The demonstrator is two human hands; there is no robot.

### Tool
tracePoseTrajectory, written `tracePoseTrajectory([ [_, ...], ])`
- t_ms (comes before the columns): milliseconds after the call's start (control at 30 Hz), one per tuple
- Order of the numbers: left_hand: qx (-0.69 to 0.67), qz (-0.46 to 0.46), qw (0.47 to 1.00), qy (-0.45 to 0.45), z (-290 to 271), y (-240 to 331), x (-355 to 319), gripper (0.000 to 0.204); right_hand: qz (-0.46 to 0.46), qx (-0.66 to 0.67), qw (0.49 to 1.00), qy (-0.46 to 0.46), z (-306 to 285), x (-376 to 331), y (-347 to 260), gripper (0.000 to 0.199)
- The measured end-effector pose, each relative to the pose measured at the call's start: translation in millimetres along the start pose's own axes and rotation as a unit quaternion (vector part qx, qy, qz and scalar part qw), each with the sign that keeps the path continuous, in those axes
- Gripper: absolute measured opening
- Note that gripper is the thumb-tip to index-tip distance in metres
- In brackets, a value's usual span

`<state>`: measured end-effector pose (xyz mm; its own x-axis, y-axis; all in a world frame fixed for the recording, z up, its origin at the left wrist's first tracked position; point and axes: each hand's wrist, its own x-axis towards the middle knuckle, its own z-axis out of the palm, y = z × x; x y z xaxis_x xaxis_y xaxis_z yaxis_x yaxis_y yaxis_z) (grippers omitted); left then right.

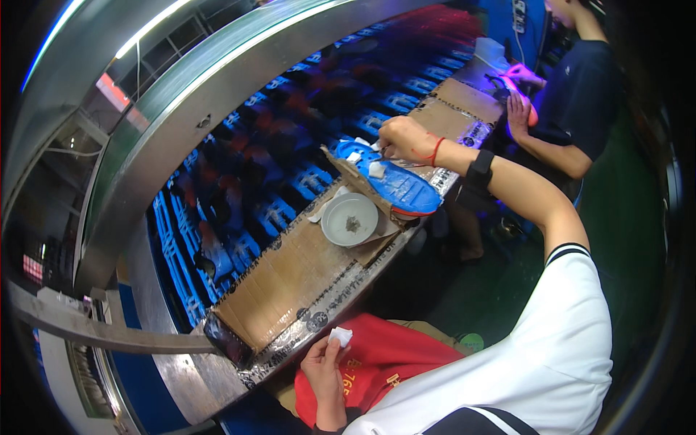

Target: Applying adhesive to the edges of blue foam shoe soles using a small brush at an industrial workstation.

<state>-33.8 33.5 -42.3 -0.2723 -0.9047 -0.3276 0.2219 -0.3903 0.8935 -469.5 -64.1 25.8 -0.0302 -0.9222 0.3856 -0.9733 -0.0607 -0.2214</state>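
My left hand (324, 370) is near the red cloth over my lap, pinching a small crumpled white wad (341, 336) between thumb and fingertips. My right hand (406, 139) reaches far across to the bench, its fingers closed just above a blue shoe sole (407, 190). Whatever those fingers grip is too small and dark to make out. Several white pieces (376, 170) lie on the sole, which rests against an upright cardboard flap (365, 183). Closer to me stands a round white bowl (335, 226) with a greyish patch at its bottom.
Brown cardboard (279, 290) covers the bench along a conveyor with blue slats (174, 250). A dark phone-like slab (228, 339) leans at the bench's near left end, by a metal bar (138, 341). At far right, a co-worker (580, 101) handles a pink-lit item (528, 109).
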Motion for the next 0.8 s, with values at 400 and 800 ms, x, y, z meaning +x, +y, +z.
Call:
tracePoseTrajectory([
  [400, 0.055, -0.052, 0.996, -0.049, -4.1, 7.1, 5.1, 0.022, -0.138, -0.098, 0.983, 0.076, 0.0, -12.8, -2.9, 0.014],
  [800, -0.035, -0.01, 0.997, -0.07, -18.4, -3.2, 3.9, 0.022, -0.11, -0.124, 0.986, 0.023, 6.7, -33.7, -8.6, 0.018],
])
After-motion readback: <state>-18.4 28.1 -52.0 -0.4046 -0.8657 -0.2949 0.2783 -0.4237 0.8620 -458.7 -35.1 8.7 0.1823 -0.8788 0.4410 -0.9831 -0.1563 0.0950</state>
